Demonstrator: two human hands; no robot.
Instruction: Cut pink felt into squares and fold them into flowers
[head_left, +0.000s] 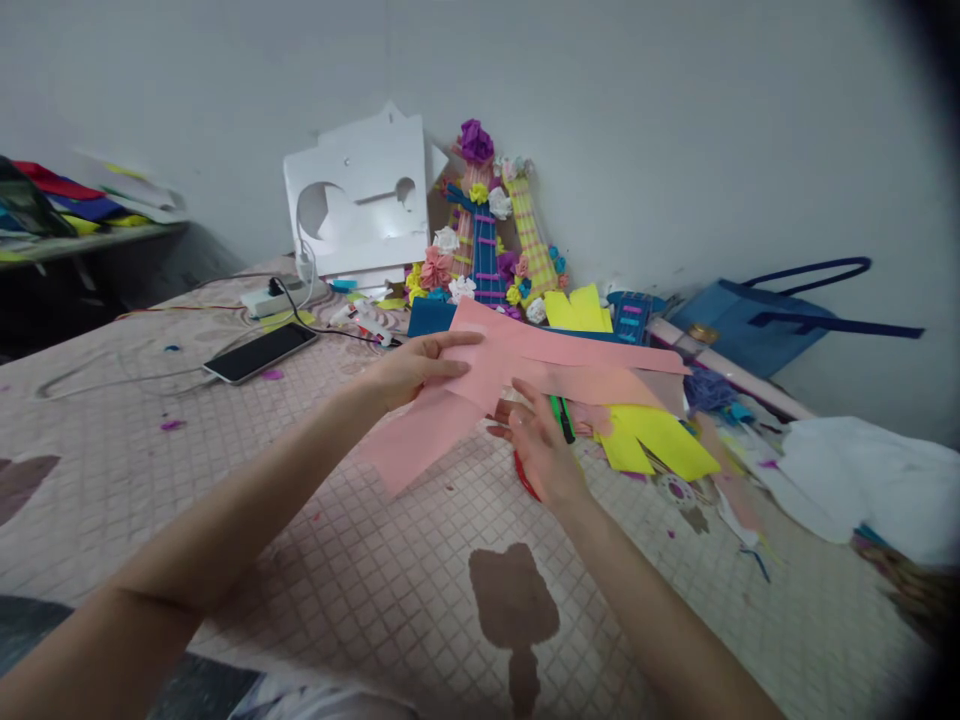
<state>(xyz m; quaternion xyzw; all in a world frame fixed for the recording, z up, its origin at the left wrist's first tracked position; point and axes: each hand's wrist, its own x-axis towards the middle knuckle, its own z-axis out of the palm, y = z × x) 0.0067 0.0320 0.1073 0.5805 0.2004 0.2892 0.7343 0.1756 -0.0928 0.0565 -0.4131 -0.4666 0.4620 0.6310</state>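
My left hand (pixel 431 368) pinches a pink sheet (pixel 487 355), thumb and fingers closed on its left part. The sheet is thin and cut into strips; one hangs down toward the front left and others reach to the right. Just below the sheet's lower edge is my right hand (pixel 541 440), its fingers loosely bent and apart, with nothing visible in them. Beside the right fingertips lies a green-and-black tool (pixel 562 419), partly hidden. A red curved handle (pixel 526 476) shows behind that hand; the rest of it is covered.
Yellow sheets (pixel 660 442) lie right of the pink one. Decorated guitar-like crafts (pixel 484 235) with paper flowers lean on the wall near a white cut-out board (pixel 360 200). A phone (pixel 262 352), glue gun (pixel 373 325), power strip (pixel 277 298), blue bag (pixel 750 325) and white bag (pixel 870 480) surround the work.
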